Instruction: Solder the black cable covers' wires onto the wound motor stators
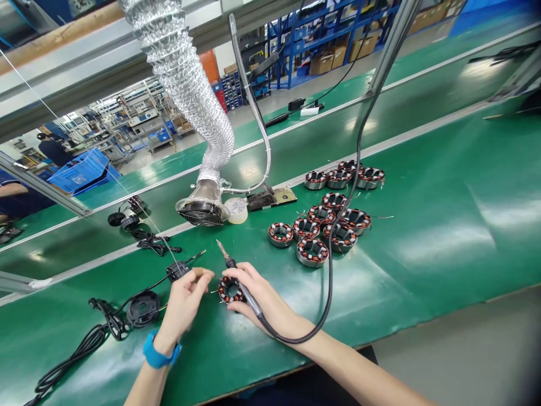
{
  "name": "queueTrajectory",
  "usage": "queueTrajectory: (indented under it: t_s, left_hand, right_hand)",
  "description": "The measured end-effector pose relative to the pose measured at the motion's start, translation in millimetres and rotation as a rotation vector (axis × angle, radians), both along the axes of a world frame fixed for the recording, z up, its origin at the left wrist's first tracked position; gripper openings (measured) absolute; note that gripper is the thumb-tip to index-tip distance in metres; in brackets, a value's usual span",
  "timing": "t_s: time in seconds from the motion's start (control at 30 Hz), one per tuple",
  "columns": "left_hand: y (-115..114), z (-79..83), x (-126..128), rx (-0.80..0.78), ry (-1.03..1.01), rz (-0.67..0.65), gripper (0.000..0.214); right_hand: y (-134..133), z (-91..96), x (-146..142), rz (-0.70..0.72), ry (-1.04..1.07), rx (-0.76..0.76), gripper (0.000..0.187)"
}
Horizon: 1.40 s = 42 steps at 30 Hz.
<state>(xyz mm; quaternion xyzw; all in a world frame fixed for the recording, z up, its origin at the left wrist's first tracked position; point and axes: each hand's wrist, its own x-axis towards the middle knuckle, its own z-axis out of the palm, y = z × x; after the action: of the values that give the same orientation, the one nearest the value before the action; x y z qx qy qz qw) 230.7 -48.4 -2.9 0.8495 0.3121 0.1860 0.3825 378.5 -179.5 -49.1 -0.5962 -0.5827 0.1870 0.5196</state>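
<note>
My right hand (262,296) is closed around a soldering iron (252,301), its tip pointing up and away over the bench. Its fingers and thumb also rest about a small motor stator (230,289) with copper windings, lying on the green mat. Just left of the stator, my left hand (189,296) is closed in a pinch. A thin strand of solder wire (158,228) runs down from the upper left to this hand; its end at the fingertips is hard to see. Behind the left hand lies a black round cable part (176,270), partly hidden.
Several stators (313,252) stand grouped at right, crossed by the iron's black cord (330,265). A fume extraction hose (198,107) hangs ahead, near a round tin (236,210) and an iron stand (270,197). Black cables (84,344) and a round cover (143,308) lie left.
</note>
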Motion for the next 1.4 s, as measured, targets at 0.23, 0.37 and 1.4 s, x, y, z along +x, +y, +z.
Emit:
queueTrajectory:
  t_s: [0.23, 0.37, 1.4]
  left_hand:
    - [4, 13.3, -1, 0.27, 0.253, -0.143, 0.03]
    - [-1, 8.5, 8, -0.171, 0.142, -0.108, 0.034]
    - [84, 46.2, 2, -0.026, 0.278, -0.261, 0.028]
  right_hand:
    - [-3, 3.1, 1, 0.018, 0.036, -0.022, 0.065]
    - [-3, 4.6, 1, 0.04, 0.047, -0.018, 0.062]
    - [10, 2.0, 0, -0.121, -0.056, 0.037, 0.043]
